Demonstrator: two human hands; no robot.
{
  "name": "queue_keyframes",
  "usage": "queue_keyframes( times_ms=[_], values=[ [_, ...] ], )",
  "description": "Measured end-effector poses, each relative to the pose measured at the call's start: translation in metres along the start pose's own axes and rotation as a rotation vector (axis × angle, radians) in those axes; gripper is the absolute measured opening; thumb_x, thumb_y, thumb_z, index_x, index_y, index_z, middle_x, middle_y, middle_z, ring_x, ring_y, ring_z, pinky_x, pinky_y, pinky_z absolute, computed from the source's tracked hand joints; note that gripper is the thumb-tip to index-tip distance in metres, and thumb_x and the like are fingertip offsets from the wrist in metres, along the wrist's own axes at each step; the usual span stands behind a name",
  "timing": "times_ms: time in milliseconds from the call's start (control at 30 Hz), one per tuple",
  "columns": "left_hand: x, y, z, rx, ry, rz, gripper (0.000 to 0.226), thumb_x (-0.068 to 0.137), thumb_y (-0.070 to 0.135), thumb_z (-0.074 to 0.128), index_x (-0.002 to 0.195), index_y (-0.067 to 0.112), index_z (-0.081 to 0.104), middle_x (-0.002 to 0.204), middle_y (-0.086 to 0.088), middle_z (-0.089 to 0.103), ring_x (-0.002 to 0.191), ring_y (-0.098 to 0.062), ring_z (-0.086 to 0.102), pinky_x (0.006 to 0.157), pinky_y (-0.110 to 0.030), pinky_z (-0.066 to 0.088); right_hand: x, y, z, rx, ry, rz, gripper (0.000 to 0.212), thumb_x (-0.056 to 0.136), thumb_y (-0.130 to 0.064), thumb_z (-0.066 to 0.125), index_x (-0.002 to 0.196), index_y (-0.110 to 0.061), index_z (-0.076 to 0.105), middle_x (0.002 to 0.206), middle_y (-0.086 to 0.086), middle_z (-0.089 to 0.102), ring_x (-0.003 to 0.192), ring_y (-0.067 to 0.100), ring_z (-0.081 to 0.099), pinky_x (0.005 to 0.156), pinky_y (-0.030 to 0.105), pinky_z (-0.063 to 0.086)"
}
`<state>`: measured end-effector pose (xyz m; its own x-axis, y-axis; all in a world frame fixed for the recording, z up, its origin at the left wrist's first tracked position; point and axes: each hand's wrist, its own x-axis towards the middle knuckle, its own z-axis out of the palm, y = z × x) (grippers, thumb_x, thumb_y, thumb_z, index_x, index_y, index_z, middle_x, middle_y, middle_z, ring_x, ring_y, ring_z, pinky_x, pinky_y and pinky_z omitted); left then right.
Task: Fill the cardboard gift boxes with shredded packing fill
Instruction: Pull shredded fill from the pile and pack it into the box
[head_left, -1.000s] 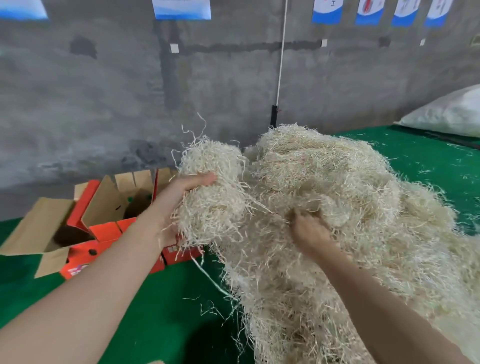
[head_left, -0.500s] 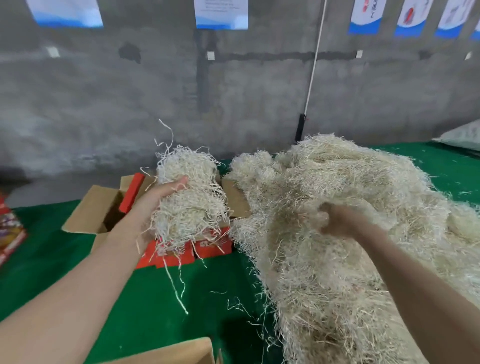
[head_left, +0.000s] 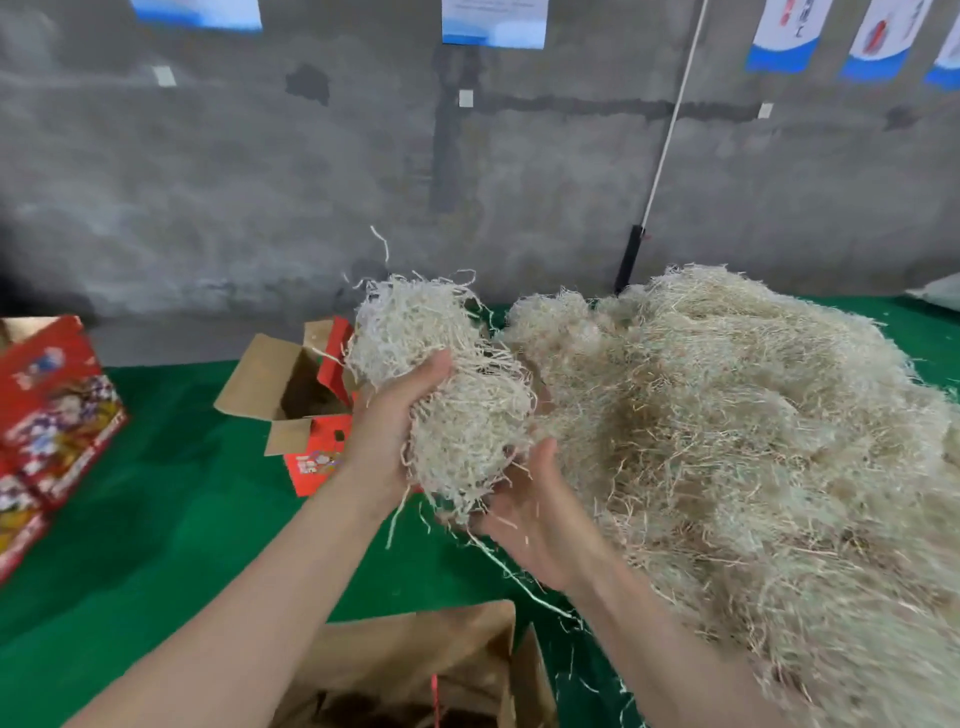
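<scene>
A clump of shredded fill (head_left: 462, 400), judged light and loose, is gripped by the left hand (head_left: 387, 434) and cradled underneath by the open right hand (head_left: 537, 517), left of the pile (head_left: 737, 415); scooping from below is advised.

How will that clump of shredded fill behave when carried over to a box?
Probably light: the bulky clump sits high in the left hand's grip. Likely soft and compressible, since it bulges around the thumb. Apt to shed: strands dangle below it over the cupped right hand, and strays lie on the green table cover.
</scene>
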<state>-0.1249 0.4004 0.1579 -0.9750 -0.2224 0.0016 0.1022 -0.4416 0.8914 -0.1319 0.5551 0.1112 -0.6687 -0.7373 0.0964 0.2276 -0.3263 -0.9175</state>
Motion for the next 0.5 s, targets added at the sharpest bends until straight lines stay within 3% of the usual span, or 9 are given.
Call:
queue_keyframes(
  times_ms=[67, 167, 233, 267, 333, 400, 467, 500],
  values=[
    [-0.024, -0.01, -0.014, -0.019, 0.152, 0.049, 0.092, 0.049, 0.039, 0.087, 0.13, 0.019, 0.048, 0.119, -0.004, 0.064, 0.104, -0.024, 0.064, 0.083, -0.044, 0.054, -0.005, 0.022, 0.023, 0.069, -0.034, -0.017, 0.08, 0.074, -0.056, 0.064, 0.139, -0.024, 0.031, 0.135, 0.004, 0.053, 0.123, 0.021, 0.051, 0.094, 0.043, 0.048],
    [-0.063, -0.028, -0.035, 0.167, 0.382, 0.103, 0.096, 0.052, 0.051, 0.078, 0.134, 0.015, 0.043, 0.123, 0.003, 0.056, 0.108, -0.017, 0.058, 0.094, -0.044, 0.048, -0.005, 0.047, 0.046, 0.181, 0.011, 0.04, 0.108, 0.056, -0.038, 0.087, 0.144, -0.019, 0.027, 0.141, 0.013, 0.045, 0.129, 0.032, 0.043, 0.107, 0.056, 0.031],
    [-0.081, -0.046, -0.05, 0.321, 0.441, 0.17, 0.081, 0.063, 0.046, 0.074, 0.128, 0.005, 0.047, 0.122, -0.01, 0.058, 0.111, -0.023, 0.057, 0.095, -0.03, 0.046, -0.004, 0.058, 0.056, 0.186, 0.099, 0.135, 0.125, 0.041, -0.042, 0.092, 0.145, -0.024, 0.025, 0.143, 0.012, 0.043, 0.131, 0.032, 0.04, 0.108, 0.057, 0.028],
    [-0.09, -0.055, -0.057, 0.339, 0.475, 0.206, 0.063, 0.069, 0.032, 0.076, 0.121, 0.008, 0.05, 0.117, -0.01, 0.06, 0.111, -0.02, 0.057, 0.09, -0.018, 0.045, -0.004, 0.063, 0.06, 0.146, 0.161, 0.197, 0.135, 0.034, -0.048, 0.092, 0.147, -0.027, 0.022, 0.145, 0.01, 0.041, 0.134, 0.03, 0.036, 0.109, 0.057, 0.026],
    [-0.105, -0.067, -0.069, 0.365, 0.483, 0.26, 0.036, 0.075, -0.004, 0.07, 0.098, 0.015, 0.051, 0.103, -0.004, 0.065, 0.105, -0.015, 0.059, 0.075, -0.01, 0.045, -0.006, 0.071, 0.068, 0.033, 0.26, 0.302, 0.141, 0.027, -0.057, 0.086, 0.148, -0.027, 0.019, 0.147, 0.005, 0.037, 0.137, 0.026, 0.03, 0.111, 0.055, 0.022],
    [-0.119, -0.076, -0.08, 0.477, 0.348, 0.286, 0.042, 0.075, -0.011, 0.065, 0.095, 0.024, 0.055, 0.094, 0.012, 0.069, 0.094, 0.0, 0.061, 0.075, -0.003, 0.042, -0.006, 0.076, 0.071, -0.066, 0.302, 0.362, 0.126, 0.03, -0.058, 0.083, 0.139, -0.019, 0.033, 0.138, 0.003, 0.045, 0.128, 0.023, 0.039, 0.106, 0.047, 0.029],
    [-0.133, -0.083, -0.089, 0.545, 0.205, 0.226, 0.042, 0.074, 0.009, 0.074, 0.11, 0.023, 0.058, 0.104, 0.015, 0.067, 0.101, 0.002, 0.059, 0.092, -0.013, 0.043, -0.007, 0.081, 0.07, -0.148, 0.322, 0.393, 0.092, 0.044, -0.048, 0.086, 0.118, -0.011, 0.046, 0.104, -0.001, 0.066, 0.096, 0.015, 0.06, 0.084, 0.031, 0.041],
    [-0.139, -0.084, -0.092, 0.576, 0.15, 0.142, 0.055, 0.069, 0.024, 0.077, 0.119, 0.02, 0.055, 0.111, 0.011, 0.065, 0.108, -0.002, 0.057, 0.098, -0.023, 0.042, -0.007, 0.085, 0.066, -0.178, 0.341, 0.414, 0.071, 0.058, -0.035, 0.085, 0.111, -0.009, 0.046, 0.086, -0.003, 0.068, 0.079, 0.01, 0.063, 0.074, 0.027, 0.043]
  ],
)
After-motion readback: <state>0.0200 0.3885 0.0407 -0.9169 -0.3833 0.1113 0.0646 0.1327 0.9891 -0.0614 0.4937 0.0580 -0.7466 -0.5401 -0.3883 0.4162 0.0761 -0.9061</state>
